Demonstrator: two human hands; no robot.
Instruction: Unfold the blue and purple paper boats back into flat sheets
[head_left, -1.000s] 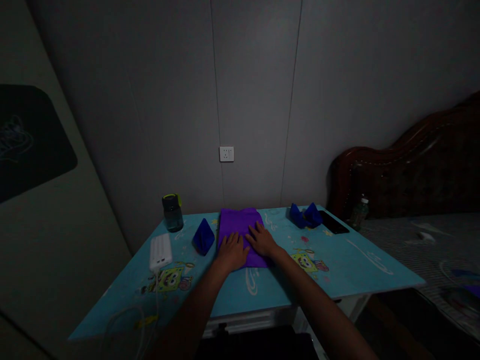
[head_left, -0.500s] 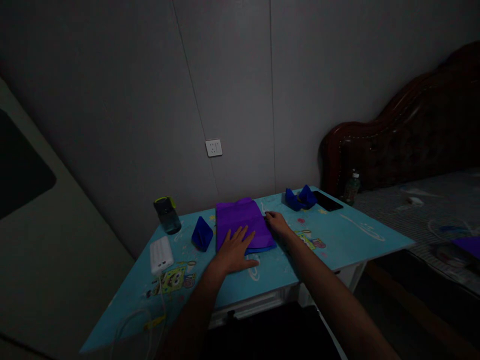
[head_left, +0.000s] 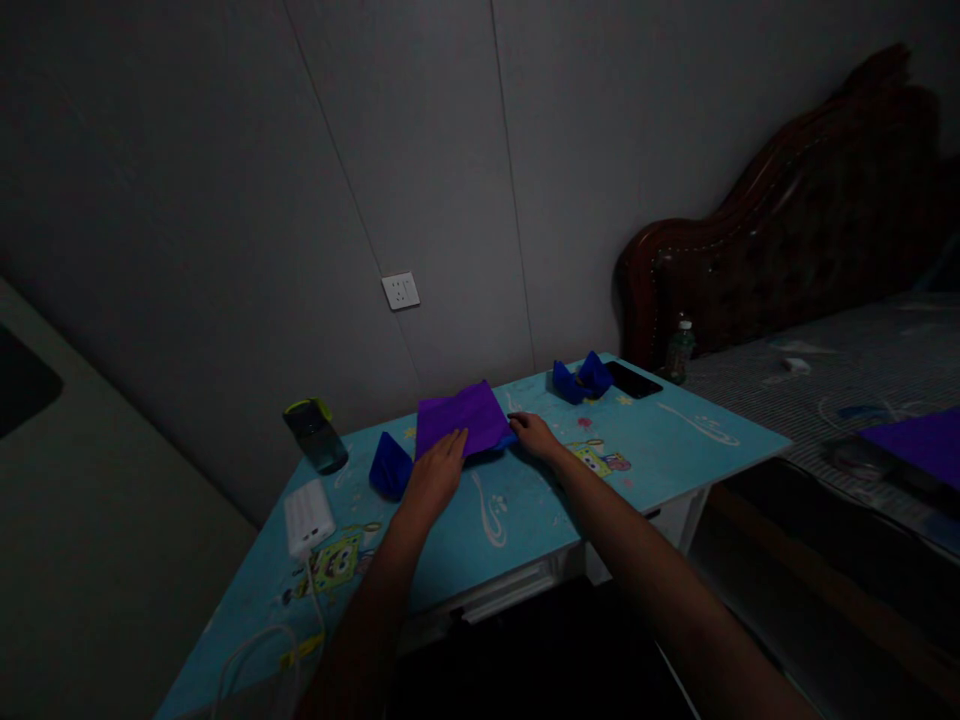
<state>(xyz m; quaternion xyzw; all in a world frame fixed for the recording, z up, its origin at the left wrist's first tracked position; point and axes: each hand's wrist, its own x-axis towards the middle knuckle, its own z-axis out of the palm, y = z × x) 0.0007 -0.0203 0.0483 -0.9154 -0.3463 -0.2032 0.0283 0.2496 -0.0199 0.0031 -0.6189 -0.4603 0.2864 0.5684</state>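
Observation:
A purple cloth [head_left: 461, 418] lies folded on the light blue cartoon-print table [head_left: 660, 440], with a strip of blue cloth showing at its right near corner. My left hand [head_left: 435, 472] rests on the cloth's near edge, fingers stretched flat on the fabric. At the right near corner my right hand [head_left: 531, 435] has its fingers curled and pinched on the cloth. A small blue folded pyramid [head_left: 390, 466] stands just left of my left hand.
A dark bottle with a green lid [head_left: 315, 436] and a white power bank [head_left: 307, 514] with its cable sit at the left. Blue folded pieces [head_left: 579, 380] and a black phone [head_left: 634, 380] lie at the far right. A bed [head_left: 862, 380] with another purple cloth [head_left: 922, 445] adjoins.
The purple cloth now covers a shorter patch, its near part brought back. My left hand moved up to its near edge; my right hand went to the right corner. The view swung right.

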